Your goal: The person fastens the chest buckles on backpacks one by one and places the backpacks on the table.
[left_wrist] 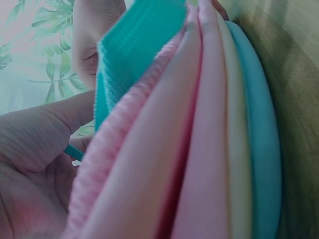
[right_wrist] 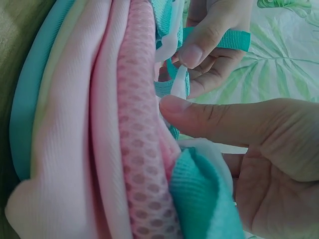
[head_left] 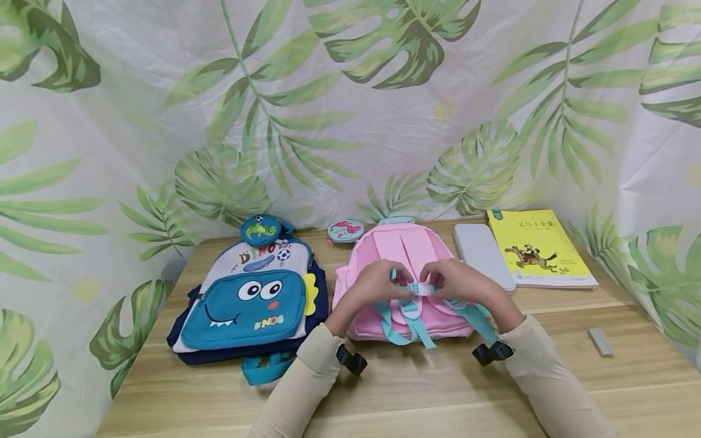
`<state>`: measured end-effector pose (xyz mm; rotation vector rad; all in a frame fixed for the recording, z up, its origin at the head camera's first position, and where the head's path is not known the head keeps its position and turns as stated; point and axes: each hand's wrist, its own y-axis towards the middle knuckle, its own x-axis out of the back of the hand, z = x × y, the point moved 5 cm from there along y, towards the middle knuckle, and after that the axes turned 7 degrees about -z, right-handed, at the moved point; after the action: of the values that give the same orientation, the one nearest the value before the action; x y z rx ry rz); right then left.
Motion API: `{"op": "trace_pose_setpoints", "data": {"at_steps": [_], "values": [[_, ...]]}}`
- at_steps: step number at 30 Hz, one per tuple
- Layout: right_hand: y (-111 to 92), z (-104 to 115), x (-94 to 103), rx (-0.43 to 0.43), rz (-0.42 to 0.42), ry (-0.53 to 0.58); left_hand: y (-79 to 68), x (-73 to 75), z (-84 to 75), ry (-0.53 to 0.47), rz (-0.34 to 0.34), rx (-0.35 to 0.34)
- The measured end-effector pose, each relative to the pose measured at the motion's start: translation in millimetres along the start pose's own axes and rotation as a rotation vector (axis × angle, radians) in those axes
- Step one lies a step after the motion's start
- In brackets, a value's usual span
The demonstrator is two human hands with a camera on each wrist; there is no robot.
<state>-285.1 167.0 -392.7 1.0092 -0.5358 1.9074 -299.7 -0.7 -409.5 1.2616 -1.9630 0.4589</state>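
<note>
— Beige sleeves, your left one (head_left: 298, 389) and your right one (head_left: 558, 383), lie nearest the camera, reaching across the wooden table (head_left: 416, 401).

— And what do your hands have between them?

— Your left hand (head_left: 380, 283) pinches one end of a white buckle (head_left: 423, 289), thumb and fingers drawn in narrow. Your right hand (head_left: 460, 281) pinches the other end, its thumb pressing close to the backpack's mesh.

— Where is that backpack?

— Right under both your hands: the pink backpack (head_left: 405, 252) lies with its strap side up. Teal straps (head_left: 418, 331) trail from just below the buckle, toward you.

— What else lies about you?

— Left of your left hand, a blue dinosaur backpack (head_left: 246, 310) with a round blue pouch (head_left: 261, 230) at its top. Beyond your left hand, a small round pouch (head_left: 346, 232). Past your right hand, on its far right side, a pale flat case (head_left: 482, 252) touching a yellow book (head_left: 539, 246). Well to the right of that hand and nearer you lies a small grey object (head_left: 601, 342).
</note>
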Motion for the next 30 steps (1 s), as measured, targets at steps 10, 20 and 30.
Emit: {"op": "trace_pose_setpoints", "data": {"at_steps": [10, 20, 30], "values": [[-2, 3, 4.6, 0.022, -0.007, 0.040, -3.1, 10.1, -7.8, -0.024, -0.019, -0.019], [-4, 7, 7.3, 0.053, -0.050, 0.036, -8.6, 23.1, -16.5, -0.050, -0.052, -0.110], [0, 14, 8.1, 0.093, -0.160, 0.027, -20.0, 48.6, -6.0, -0.051, -0.089, -0.102]]}}
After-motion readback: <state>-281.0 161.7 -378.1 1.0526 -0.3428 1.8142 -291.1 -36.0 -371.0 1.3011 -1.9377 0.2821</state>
